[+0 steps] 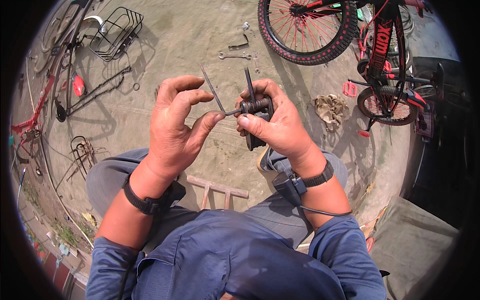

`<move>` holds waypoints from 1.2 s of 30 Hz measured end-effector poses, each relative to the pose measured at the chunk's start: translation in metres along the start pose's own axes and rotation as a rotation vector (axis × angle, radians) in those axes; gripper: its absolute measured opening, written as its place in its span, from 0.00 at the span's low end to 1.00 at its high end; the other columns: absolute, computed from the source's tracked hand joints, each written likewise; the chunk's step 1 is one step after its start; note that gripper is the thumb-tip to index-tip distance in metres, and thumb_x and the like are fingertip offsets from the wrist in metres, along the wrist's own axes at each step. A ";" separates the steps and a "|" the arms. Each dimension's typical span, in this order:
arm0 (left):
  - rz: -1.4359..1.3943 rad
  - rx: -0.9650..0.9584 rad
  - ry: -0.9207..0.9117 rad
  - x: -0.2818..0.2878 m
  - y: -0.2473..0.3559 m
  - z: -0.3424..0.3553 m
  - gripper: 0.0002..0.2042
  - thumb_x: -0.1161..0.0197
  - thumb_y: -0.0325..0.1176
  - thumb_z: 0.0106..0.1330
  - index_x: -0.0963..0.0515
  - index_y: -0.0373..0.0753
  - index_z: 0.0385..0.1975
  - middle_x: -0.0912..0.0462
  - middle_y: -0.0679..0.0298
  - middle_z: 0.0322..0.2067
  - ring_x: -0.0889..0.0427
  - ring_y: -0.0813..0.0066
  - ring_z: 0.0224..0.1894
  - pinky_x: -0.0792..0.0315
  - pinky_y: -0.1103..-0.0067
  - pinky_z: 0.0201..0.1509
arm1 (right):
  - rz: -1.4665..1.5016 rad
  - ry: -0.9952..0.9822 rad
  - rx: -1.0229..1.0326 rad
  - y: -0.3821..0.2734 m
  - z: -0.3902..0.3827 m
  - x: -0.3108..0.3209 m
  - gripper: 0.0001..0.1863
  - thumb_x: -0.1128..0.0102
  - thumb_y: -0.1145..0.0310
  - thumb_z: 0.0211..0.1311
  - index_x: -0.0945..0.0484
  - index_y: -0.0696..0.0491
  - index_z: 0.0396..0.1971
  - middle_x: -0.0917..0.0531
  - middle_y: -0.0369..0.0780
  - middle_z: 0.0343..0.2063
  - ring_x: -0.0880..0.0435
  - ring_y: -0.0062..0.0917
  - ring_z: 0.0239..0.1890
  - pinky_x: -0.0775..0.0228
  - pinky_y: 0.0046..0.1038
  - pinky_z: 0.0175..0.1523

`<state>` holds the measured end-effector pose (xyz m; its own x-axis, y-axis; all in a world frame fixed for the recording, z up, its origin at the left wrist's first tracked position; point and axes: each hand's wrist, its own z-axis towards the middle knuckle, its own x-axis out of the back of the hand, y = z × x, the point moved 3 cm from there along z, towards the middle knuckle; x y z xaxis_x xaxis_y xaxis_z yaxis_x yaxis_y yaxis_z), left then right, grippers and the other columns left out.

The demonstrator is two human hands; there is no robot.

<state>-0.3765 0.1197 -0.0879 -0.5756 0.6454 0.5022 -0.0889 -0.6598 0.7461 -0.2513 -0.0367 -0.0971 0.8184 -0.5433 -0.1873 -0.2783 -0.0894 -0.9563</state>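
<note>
My right hand (280, 117) is closed around a black metal part with a rusty coil spring (258, 105). A straight dark bar (249, 84) sticks up from this part, and a blocky lower end hangs below my thumb. The short arm of an L-shaped hex key (213, 92) meets the end of the spring section, its long arm rising up and to the left. My left hand (176, 122) has its fingers apart beside the hex key. The thumb tip lies close to the key's bend; whether it touches cannot be made out.
Wrenches (235, 55) lie on the concrete ahead. A red-and-black bicycle (382, 47) lies at the right, near a crumpled cloth (331, 111). To the left are a wire basket (117, 34), a chain (97, 92) and a red frame (42, 102). A wooden stool (218, 187) sits between my legs.
</note>
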 end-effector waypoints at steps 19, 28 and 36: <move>-0.084 0.011 -0.140 -0.008 0.009 -0.004 0.08 0.29 0.29 0.57 0.22 0.38 0.33 0.18 0.60 0.31 0.19 0.65 0.30 0.26 0.75 0.34 | 0.189 -0.032 -0.060 0.001 0.001 0.002 0.19 0.29 0.71 0.56 0.26 0.58 0.45 0.18 0.37 0.32 0.17 0.17 0.31 0.22 0.21 0.38; -1.172 0.815 -0.282 -0.023 0.008 -0.022 0.12 0.45 0.29 0.75 0.34 0.33 0.53 0.17 0.60 0.33 0.17 0.77 0.33 0.23 0.80 0.35 | 0.054 0.015 -0.036 0.001 0.003 0.003 0.17 0.30 0.70 0.58 0.26 0.57 0.44 0.19 0.35 0.31 0.19 0.15 0.30 0.24 0.21 0.36; -0.333 0.054 -0.235 -0.013 0.008 -0.012 0.14 0.32 0.19 0.57 0.20 0.37 0.43 0.19 0.58 0.35 0.17 0.65 0.35 0.25 0.77 0.35 | 0.102 0.024 -0.131 0.005 0.006 0.005 0.14 0.34 0.70 0.63 0.26 0.57 0.45 0.19 0.38 0.34 0.16 0.19 0.32 0.21 0.23 0.38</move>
<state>-0.3797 0.1019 -0.0937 -0.3208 0.8947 0.3109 -0.1924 -0.3830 0.9035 -0.2461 -0.0349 -0.1039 0.7711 -0.5744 -0.2748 -0.4236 -0.1405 -0.8949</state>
